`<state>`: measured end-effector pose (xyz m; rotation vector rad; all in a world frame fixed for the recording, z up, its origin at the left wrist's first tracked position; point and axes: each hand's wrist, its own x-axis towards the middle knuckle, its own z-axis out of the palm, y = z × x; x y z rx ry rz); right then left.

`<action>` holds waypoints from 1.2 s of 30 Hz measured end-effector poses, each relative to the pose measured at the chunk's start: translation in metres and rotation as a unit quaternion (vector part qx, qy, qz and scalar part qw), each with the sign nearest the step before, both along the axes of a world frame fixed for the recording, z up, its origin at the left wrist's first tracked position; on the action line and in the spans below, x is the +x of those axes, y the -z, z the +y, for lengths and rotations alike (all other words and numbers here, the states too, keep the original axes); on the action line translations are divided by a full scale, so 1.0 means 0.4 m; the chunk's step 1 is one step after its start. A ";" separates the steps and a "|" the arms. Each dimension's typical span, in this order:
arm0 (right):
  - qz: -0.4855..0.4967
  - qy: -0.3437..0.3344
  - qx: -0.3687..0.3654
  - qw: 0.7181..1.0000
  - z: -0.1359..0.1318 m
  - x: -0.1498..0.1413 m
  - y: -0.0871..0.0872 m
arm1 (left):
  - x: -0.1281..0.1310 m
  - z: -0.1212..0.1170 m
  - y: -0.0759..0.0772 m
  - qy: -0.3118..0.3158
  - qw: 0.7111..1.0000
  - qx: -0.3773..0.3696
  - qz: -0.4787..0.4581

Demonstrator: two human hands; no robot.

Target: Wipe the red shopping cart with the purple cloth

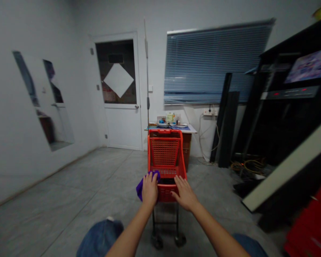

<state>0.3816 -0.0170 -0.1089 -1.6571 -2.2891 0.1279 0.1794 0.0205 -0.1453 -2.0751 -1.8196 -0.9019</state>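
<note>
a white door (123,126) which I saw closed, a mirror (48,105) that hung at left, blue blinds (203,67) which were lowered, a screen (310,66) that glowed

Cart (164,152): plast., semi-gloss; rag (139,189): cloth, matt; floor (96,182): concr.-like, matt; mirror (44,101): smooth, v. glossy.

Straight ahead, a red slatted plastic shopping cart (164,153) blocks the way. At its near edge, a gap lies between the person's right hand (186,192) and left hand (150,189), with a crumpled purple cloth (140,189) filling the left corner. Smooth grey concrete floor (77,182) offers free passage on the left, up to the far white door (124,128). On the right, a long pale slanting panel (291,164) (low, leaning across) obstructs, with red boxy objects (312,221) nearer.
</note>
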 end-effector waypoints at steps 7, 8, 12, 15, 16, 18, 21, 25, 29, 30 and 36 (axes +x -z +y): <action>-0.007 -0.006 0.003 1.000 0.009 0.022 0.019 | 0.086 -0.050 0.022 0.062 0.998 -0.006 -0.013; -0.007 -0.009 0.003 1.000 0.009 0.026 0.018 | 0.077 -0.044 0.016 0.063 0.998 -0.008 -0.009; 0.000 -0.021 0.010 1.000 0.009 0.022 0.018 | 0.015 -0.015 0.013 0.037 0.999 0.011 -0.025; 0.005 -0.019 0.012 1.000 0.009 -0.001 0.022 | -0.008 -0.004 0.042 0.014 0.997 0.019 -0.079; 0.008 -0.016 0.015 1.000 0.010 -0.008 0.023 | -0.006 -0.002 0.055 0.012 0.995 0.021 -0.099; 0.016 -0.007 0.022 1.000 0.010 -0.016 0.024 | 0.008 -0.001 0.077 0.020 0.990 0.032 -0.134; 0.025 0.010 0.022 0.999 0.005 -0.014 0.019 | 0.031 0.002 0.093 0.047 0.986 0.049 -0.152; 0.028 0.025 0.020 0.999 -0.011 -0.008 0.010 | 0.028 0.014 0.085 0.070 0.986 0.050 -0.143; 0.022 -0.004 0.024 0.999 -0.030 -0.007 0.015 | -0.002 0.022 0.070 0.053 0.988 0.040 -0.137; 0.020 -0.008 0.028 0.999 -0.034 -0.007 0.019 | -0.004 0.021 0.067 0.045 0.989 0.038 -0.134; 0.020 0.025 0.031 0.999 -0.043 -0.004 0.039 | 0.071 -0.016 0.056 0.050 0.997 0.010 -0.055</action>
